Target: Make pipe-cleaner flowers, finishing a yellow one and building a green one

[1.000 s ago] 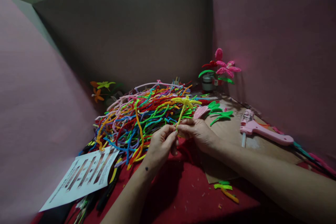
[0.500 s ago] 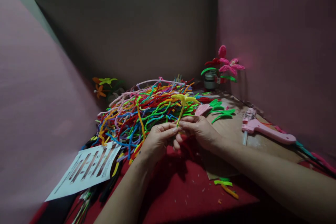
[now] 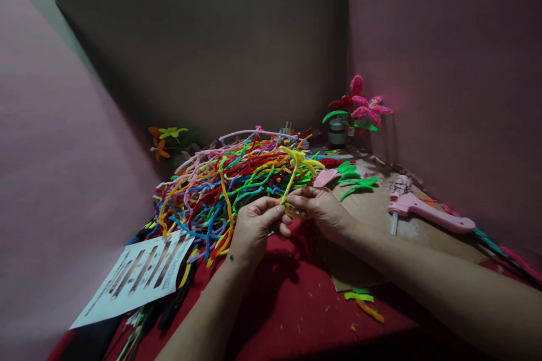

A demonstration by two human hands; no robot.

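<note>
A yellow pipe-cleaner flower stands up from between my hands, its petals spread at the top of a fuzzy yellow stem. My left hand pinches the lower stem between thumb and forefinger. Right beside it, my right hand is closed around the same stem end, with a little yellow showing between the fingers. The very end of the stem is hidden by my fingers. Just behind the flower lies a large heap of coloured pipe cleaners.
A pink glue gun rests on cardboard at the right, near green leaves and a pink petal piece. Finished pink flowers stand behind. A printed sheet lies left; scraps lie in front.
The yellow flower has turned and tilted slightly, so its petals point differently. My fingers have shifted a little on the stem, both hands staying in the same place.
</note>
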